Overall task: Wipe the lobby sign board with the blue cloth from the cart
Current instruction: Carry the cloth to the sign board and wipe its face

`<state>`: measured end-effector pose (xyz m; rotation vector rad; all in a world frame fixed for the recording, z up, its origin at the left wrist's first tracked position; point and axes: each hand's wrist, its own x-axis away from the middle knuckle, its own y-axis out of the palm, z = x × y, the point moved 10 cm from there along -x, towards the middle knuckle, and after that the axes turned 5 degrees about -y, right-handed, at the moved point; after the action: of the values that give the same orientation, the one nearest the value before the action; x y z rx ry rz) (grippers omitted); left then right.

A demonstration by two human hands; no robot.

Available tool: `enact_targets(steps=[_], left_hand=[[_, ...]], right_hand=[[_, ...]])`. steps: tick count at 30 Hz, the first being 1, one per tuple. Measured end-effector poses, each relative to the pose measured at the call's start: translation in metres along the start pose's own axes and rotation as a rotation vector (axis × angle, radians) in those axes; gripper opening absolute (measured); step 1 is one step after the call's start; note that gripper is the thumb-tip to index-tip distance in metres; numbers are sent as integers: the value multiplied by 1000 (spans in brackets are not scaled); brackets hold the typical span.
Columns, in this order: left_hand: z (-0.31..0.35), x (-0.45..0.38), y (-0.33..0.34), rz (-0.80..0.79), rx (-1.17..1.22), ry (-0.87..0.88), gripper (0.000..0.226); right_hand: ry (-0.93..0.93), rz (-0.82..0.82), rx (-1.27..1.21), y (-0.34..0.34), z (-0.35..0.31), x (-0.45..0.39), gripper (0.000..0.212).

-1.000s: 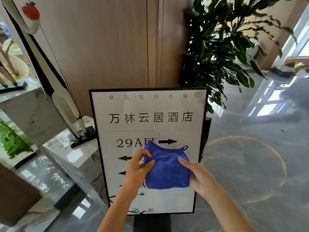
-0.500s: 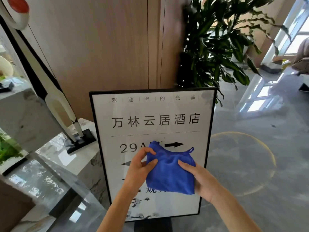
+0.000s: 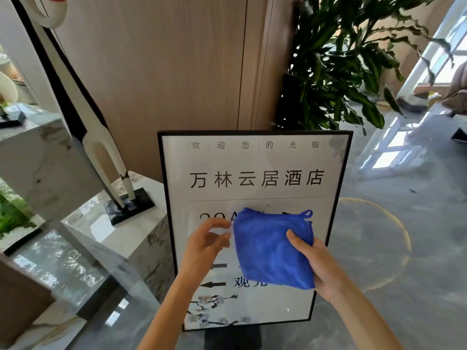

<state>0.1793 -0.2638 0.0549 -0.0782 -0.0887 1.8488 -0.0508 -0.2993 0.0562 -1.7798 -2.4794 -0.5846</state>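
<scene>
The black-framed sign board (image 3: 255, 168) stands upright in front of me, white with dark characters and arrows. A folded blue cloth (image 3: 273, 248) hangs before the board's middle, covering part of the lettering. My right hand (image 3: 316, 261) grips the cloth's right edge, thumb on its front. My left hand (image 3: 204, 246) is just left of the cloth with fingers curled and apart, not touching it. Whether the cloth touches the board I cannot tell.
A marble ledge (image 3: 101, 223) to the left carries a tall white-and-black sculpture (image 3: 101, 147) on a black base. A large potted plant (image 3: 341, 66) stands behind the board on the right. Glossy grey floor (image 3: 404, 223) spreads rightward. A wood-panel wall (image 3: 164, 72) rises behind.
My left hand has let go of the cloth's left corner and drawn slightly away. The cloth now hangs from my right hand alone and has shifted a little to the right.
</scene>
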Motion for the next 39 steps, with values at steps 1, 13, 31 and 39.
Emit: enact_targets(steps=[1, 13, 31, 39], left_hand=[[1, 2, -10, 36, 0, 12, 24], [-2, 3, -119, 381, -61, 94, 47], [-29, -59, -95, 250, 138, 80, 49], [-35, -60, -93, 244, 220, 35, 40]], right_hand=[[-9, 16, 3, -1, -1, 0, 30], [-264, 263, -4, -20, -32, 9, 35], [-649, 729, 303, -45, -84, 37, 16], [-672, 777, 458, -35, -81, 3, 31]])
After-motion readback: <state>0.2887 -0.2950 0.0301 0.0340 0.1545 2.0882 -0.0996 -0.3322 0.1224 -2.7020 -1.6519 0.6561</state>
